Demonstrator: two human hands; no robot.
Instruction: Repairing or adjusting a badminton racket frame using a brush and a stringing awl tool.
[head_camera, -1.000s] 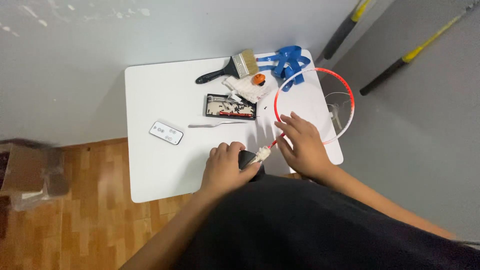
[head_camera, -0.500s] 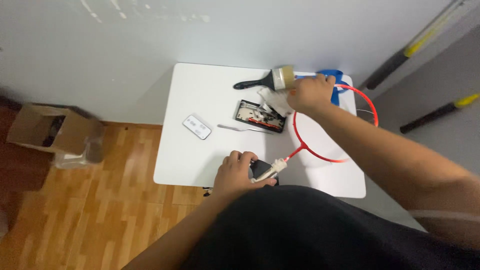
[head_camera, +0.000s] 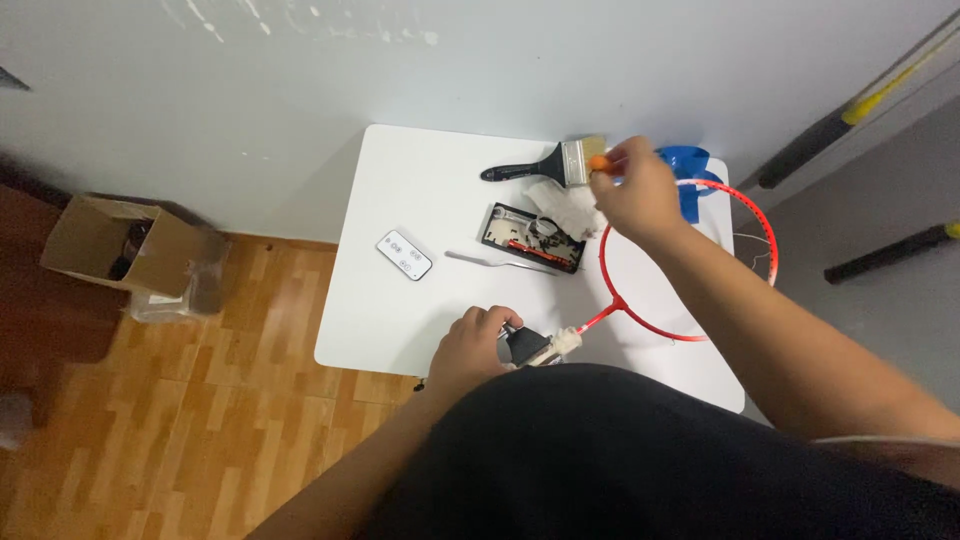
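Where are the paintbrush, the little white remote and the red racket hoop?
paintbrush (head_camera: 527, 170), head view, on its black handle.
white remote (head_camera: 404, 255), head view, middle of its face.
red racket hoop (head_camera: 608, 270), head view, on the left rim.

Random stuff lying around on and near the white worktop

A black-handled brush sits by the far edge, with a black tray of small parts below it, a thin metal tool in front, and a small white remote off to the side. A cardboard box is on the wood floor, and yellow-and-black poles lean against the wall.
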